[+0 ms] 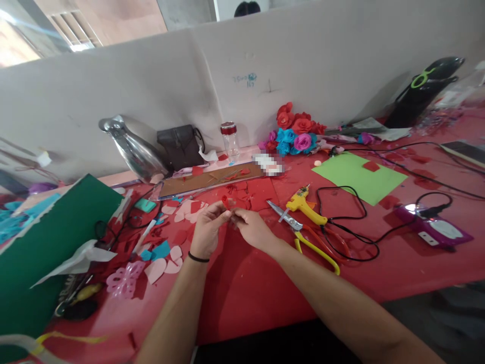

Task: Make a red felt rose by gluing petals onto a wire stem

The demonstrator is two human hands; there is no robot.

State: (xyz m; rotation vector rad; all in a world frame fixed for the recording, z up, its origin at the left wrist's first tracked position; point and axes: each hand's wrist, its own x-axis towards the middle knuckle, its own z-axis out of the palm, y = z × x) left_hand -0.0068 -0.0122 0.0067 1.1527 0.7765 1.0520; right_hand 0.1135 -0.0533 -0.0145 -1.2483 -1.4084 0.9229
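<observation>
Now both hands meet above the middle of the red worktop (242, 293), a little nearer to the front edge than to the back wall. The left hand (207, 230) and the right hand (253, 228) come together with their fingertips almost touching, and between them they pinch a small red paper piece (228, 202). The piece is just above and slightly behind the fingertips, so it lies away from the person, toward the back edge. It is small and crumpled, so I cannot tell its long axis with certainty; it seems to stand upward from the fingers and to point toward the back wall. The left hand appears a bit nearer to it, because its thumb and forefinger close directly under the piece, while the right hand holds it from the side. Just beside the right hand, toward the right edge, lie scissors (308, 237) with yellow and red handles, their blades pointing to the back left. Near them is a yellow glue gun (303, 205) with a black cable. A green paper sheet (358, 177) lies farther to the back right, and a bunch of paper flowers (293, 131) stands at the back edge. Pink heart shapes (166, 265) are scattered on the left of the left wrist.
</observation>
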